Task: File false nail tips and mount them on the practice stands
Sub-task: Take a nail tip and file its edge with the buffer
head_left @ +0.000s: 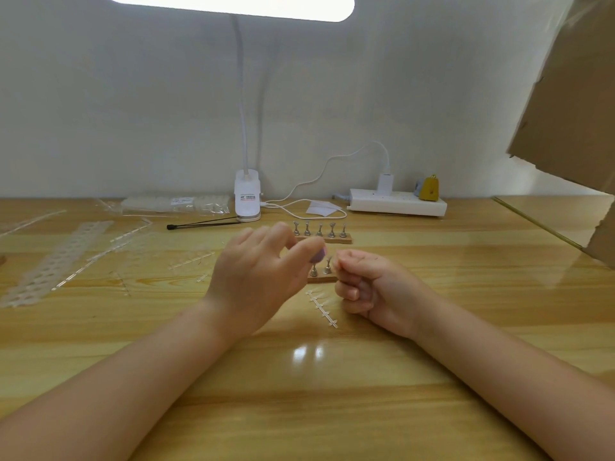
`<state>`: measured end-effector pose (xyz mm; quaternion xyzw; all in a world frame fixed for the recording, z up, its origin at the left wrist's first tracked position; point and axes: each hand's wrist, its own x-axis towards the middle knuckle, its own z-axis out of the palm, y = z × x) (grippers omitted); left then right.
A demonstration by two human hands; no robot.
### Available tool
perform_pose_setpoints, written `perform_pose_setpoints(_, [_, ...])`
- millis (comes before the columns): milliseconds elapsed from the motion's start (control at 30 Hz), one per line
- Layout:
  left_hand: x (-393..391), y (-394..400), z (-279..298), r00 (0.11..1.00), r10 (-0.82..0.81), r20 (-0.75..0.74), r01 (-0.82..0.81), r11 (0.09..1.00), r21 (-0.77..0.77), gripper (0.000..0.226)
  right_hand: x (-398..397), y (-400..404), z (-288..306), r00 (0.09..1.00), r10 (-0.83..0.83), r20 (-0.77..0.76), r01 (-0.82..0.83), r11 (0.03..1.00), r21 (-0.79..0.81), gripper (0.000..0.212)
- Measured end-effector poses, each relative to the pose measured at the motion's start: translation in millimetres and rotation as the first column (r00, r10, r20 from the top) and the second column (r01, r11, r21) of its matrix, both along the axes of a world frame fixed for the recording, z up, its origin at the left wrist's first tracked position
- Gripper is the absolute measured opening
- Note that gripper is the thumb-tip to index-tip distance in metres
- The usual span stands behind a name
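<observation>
The clip lamp's (246,197) label is too small to read. My left hand (258,277) pinches a purple nail file (318,255) over the near practice stand (320,273); my right hand (367,283) is curled, nail tip unclear. Bare wooden table (332,387) lies nearer.

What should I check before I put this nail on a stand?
1. File in left hand: the purple file is pinched at the fingertips. Ok.
2. Nail tip in right hand: fingers are curled as if pinching, but the clear tip is too small to see. Cannot tell.
3. Near stand: two posts show between the hands and look bare. Ok.
4. Far stand: five posts upright in a row; whether they carry tips, cannot tell.
5. Way to the near stand: the left hand covers part of it. Not ok; move it aside.
6. Spare tips: a strip lies by the right hand. Ok.
</observation>
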<state>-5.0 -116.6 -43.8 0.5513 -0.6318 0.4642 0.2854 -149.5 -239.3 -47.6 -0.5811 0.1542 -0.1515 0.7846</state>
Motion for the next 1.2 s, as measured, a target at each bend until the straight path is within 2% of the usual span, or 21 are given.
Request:
perform_pose_setpoints(67, [-8, -2, -2, 0.996, -0.093, 0.016, 0.093, 0.996, -0.001, 0.029, 0, 0, -1, 1.000, -0.008, -0.004, 0.008, 1.000, -0.026, 0.004])
perform_pose_setpoints(133, [-15, -5, -4, 0.990, -0.137, 0.032, 0.136, 0.991, 0.017, 0.034, 0, 0, -2, 1.000, -0.013, -0.008, 0.013, 0.999, -0.034, 0.007])
perform_pose_setpoints(267, [-5, 0, -3, 0.998, -0.022, -0.051, 0.026, 0.995, 0.095, 0.027, -1, -2, 0, 0.999, -0.023, 0.044, 0.021, 0.999, 0.040, 0.007])
perform_pose_setpoints(367, [-6, 3, -2, 0.991, -0.062, -0.121, 0.073, 0.993, 0.090, 0.029, 0, 0, -2, 0.998, -0.029, 0.049, 0.029, 0.999, 0.018, 0.008])
perform_pose_setpoints(467, [-17, -1, -2, 0.991, -0.106, -0.078, 0.110, 0.992, 0.057, 0.026, 0, 0, -2, 0.999, -0.026, 0.043, 0.026, 1.000, -0.006, 0.011])
perform_pose_setpoints(567, [-10, 1, -1, 0.995, 0.007, -0.098, 0.004, 0.994, 0.107, 0.019, 0, -1, -1, 0.999, -0.032, 0.043, 0.031, 0.999, 0.028, 0.010])
perform_pose_setpoints(633, [-5, 3, 0, 0.989, 0.020, -0.145, -0.004, 0.993, 0.115, 0.019, 1, -1, 0, 0.998, -0.048, 0.031, 0.047, 0.998, 0.045, 0.007])
perform_pose_setpoints(800, [-20, -4, 0, 0.997, -0.048, 0.066, 0.047, 0.999, 0.011, 0.006, 1, 1, -1, 0.999, -0.047, -0.018, 0.046, 0.999, -0.029, 0.021])
perform_pose_setpoints(833, [-19, -4, 0, 0.997, -0.023, 0.077, 0.023, 1.000, 0.000, 0.005, 0, 1, 0, 0.999, -0.034, -0.022, 0.033, 0.999, -0.031, 0.020])
perform_pose_setpoints(933, [-6, -1, 1, 0.997, 0.063, 0.037, -0.063, 0.998, -0.007, 0.019, 0, 1, 3, 1.000, -0.017, -0.015, 0.017, 1.000, 0.020, 0.011])
perform_pose_setpoints(1000, [-4, 2, 3, 0.999, 0.029, 0.029, -0.029, 1.000, -0.007, 0.014, 0, 2, 2, 1.000, -0.016, -0.012, 0.016, 1.000, 0.017, 0.011])
perform_pose_setpoints(1100, [-16, -2, 3, 0.994, -0.065, 0.091, 0.065, 0.998, -0.003, 0.006, 0, 1, 0, 1.000, -0.006, -0.017, 0.005, 0.999, -0.041, 0.012])
perform_pose_setpoints(1133, [-18, -3, 2, 0.993, -0.066, 0.094, 0.066, 0.998, 0.003, 0.004, -1, 2, 1, 1.000, 0.002, -0.023, -0.003, 0.999, -0.053, 0.014])
perform_pose_setpoints(1200, [-14, -2, 3, 0.999, 0.006, 0.051, -0.006, 1.000, 0.001, 0.013, -1, 2, 2, 1.000, 0.012, -0.018, -0.012, 0.999, -0.036, 0.009])
